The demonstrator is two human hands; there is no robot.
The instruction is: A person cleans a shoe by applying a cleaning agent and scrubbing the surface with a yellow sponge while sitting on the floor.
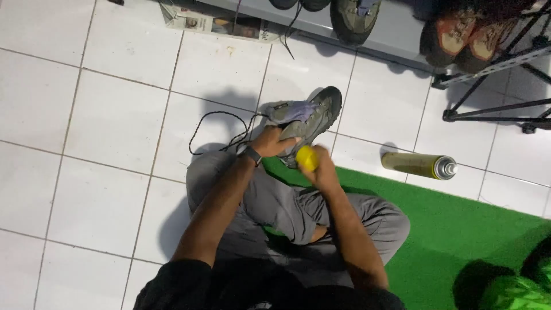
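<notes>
While the left hand [270,142] grips the grey-olive lace-up hiking shoe [304,121] held over the white tiled floor [109,115], the right hand [321,169] clasps a small round yellow object [307,158] against it. An olive spray can [419,165] lies nearby beside the green mat [459,229].

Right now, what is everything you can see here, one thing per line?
Grey-green suede hiking shoe: one, held over the white floor tiles.
Black shoelace: one, loose on the tiles left of the shoe.
Small yellow round object: one, at the shoe's side.
Olive spray can: one, lying on the tiles beside the green mat.
Other shoes: several, top edge.
Newspaper: one, top.
Black metal stand: one, top right.
Black wristwatch: one, left wrist.
Left hand: grips the shoe.
Right hand: holds the yellow object.
</notes>
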